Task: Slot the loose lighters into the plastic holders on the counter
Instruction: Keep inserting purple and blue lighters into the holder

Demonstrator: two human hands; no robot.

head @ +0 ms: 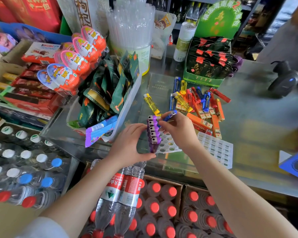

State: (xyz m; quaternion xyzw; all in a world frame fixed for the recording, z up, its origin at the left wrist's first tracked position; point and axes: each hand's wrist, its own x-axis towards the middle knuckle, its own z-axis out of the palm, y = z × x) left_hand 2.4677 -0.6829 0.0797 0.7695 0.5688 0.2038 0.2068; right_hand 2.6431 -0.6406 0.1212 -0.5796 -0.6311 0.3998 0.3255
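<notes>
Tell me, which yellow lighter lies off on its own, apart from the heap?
The yellow lighter left of the heap of lighters, alone on the glass counter. The other yellow ones sit within that heap.

Glass-topped shop desk (pixel 258 117) under daylight; dark shelving (pixel 179 14), apparently stocked with bottles, beyond its far edge.
</notes>
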